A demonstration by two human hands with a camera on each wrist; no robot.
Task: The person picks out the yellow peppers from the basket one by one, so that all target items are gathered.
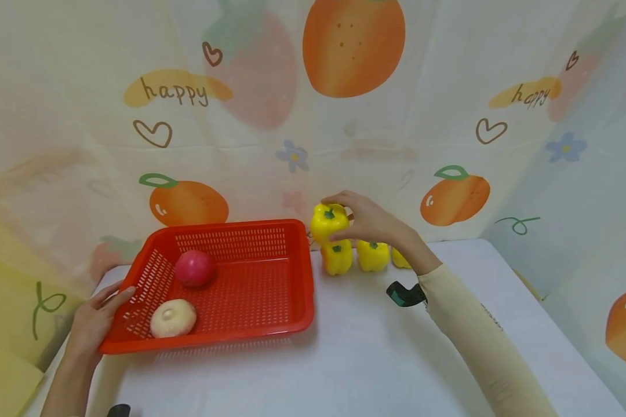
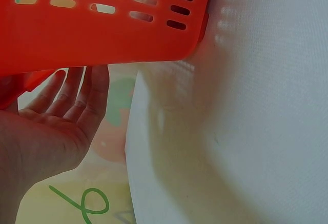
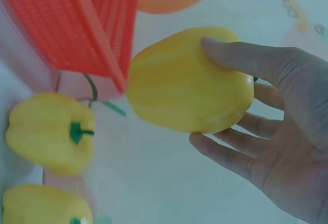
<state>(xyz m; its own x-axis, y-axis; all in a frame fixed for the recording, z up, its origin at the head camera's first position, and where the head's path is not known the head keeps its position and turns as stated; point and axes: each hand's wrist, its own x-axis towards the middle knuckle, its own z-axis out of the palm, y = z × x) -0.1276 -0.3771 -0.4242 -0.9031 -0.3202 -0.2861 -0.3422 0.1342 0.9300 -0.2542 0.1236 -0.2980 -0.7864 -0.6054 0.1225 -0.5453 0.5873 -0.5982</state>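
Observation:
My right hand (image 1: 367, 219) grips a yellow bell pepper (image 1: 327, 223) with a green stem, thumb on one side and fingers on the other. It is raised beside the basket's right rim, and in the right wrist view the held bell pepper (image 3: 189, 80) fills the middle. My left hand (image 1: 95, 318) holds the left rim of a red plastic basket (image 1: 250, 333), part of the hand hidden behind the wall in the left wrist view. Inside the basket lie a dark pink round fruit (image 1: 194, 268) and a cream-coloured, flattened round piece (image 1: 173, 318) with a small knob.
Right of the basket, a yellow bell pepper (image 1: 337, 258), another bell pepper (image 1: 372, 256) and a yellow piece (image 1: 400, 259), partly behind my right forearm, stand along the back of the white table (image 1: 344, 365). A fruit-printed cloth (image 1: 355, 127) hangs behind the table.

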